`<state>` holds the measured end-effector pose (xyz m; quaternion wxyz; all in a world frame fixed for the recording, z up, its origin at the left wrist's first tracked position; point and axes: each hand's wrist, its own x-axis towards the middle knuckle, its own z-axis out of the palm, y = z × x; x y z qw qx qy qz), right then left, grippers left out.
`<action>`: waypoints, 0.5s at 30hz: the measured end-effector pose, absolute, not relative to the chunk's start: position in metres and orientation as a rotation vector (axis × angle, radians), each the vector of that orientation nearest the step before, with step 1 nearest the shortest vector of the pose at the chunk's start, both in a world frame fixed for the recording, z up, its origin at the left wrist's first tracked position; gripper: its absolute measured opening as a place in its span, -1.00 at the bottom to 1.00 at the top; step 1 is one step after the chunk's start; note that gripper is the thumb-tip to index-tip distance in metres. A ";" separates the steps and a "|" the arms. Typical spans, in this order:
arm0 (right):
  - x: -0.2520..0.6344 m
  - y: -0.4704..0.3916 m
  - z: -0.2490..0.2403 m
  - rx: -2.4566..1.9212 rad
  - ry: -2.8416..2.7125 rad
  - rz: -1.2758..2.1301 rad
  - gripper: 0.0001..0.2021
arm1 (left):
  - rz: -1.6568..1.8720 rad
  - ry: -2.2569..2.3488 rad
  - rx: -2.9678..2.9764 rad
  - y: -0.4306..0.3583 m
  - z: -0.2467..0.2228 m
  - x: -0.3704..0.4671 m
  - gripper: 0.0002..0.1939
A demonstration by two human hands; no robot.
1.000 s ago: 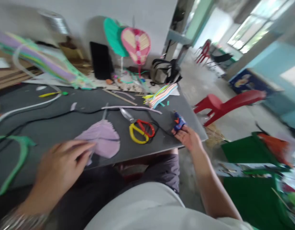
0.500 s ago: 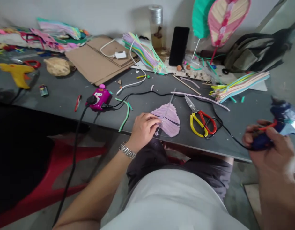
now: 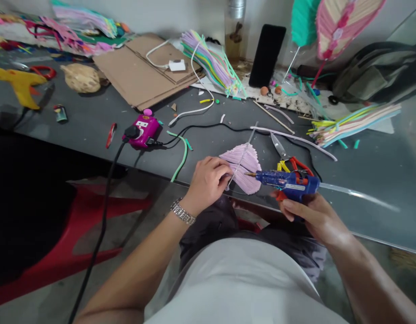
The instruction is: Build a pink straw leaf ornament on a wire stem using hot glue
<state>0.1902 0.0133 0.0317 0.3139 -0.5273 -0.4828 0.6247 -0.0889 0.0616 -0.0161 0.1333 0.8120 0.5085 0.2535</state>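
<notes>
A lilac leaf made of pipe cleaners [image 3: 246,157] lies at the table's front edge, with a thin pale stem along its middle. My left hand [image 3: 212,180] pinches the leaf at its lower left side, by the stem's end; the fingertips partly hide it. In my right hand [image 3: 309,213] is a blue hot glue gun [image 3: 288,181] with an orange trigger. Its nozzle points left and is over the leaf's right half; I cannot tell whether it touches. A clear glue stick [image 3: 361,193] sticks out of the gun's back.
Scissors [image 3: 279,146] lie behind the glue gun, their handles partly covered. A magenta power adapter [image 3: 143,130] with black cords stands left of the leaf. Farther back are cardboard [image 3: 127,76], pipe cleaner bundles [image 3: 214,65], a phone [image 3: 267,56] and a bag [image 3: 369,72]. A yellow glue gun [image 3: 20,85] lies far left.
My right hand has brought the blue glue gun from the far right in to the leaf, its nozzle now pointing left. My left hand keeps its pinch. The view has shifted slightly.
</notes>
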 end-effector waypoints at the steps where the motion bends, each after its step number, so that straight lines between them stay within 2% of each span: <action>1: 0.190 0.014 0.032 -1.414 -1.314 1.629 -0.65 | 0.736 1.479 2.356 0.062 -0.016 -0.089 -0.89; 7: 0.189 0.016 0.022 -1.572 -1.445 1.686 -0.54 | 0.746 1.510 2.322 0.064 -0.017 -0.087 -0.93; 15: 0.169 0.017 0.013 -1.727 -1.646 1.280 -0.60 | 0.751 1.516 2.293 0.065 -0.016 -0.086 -0.95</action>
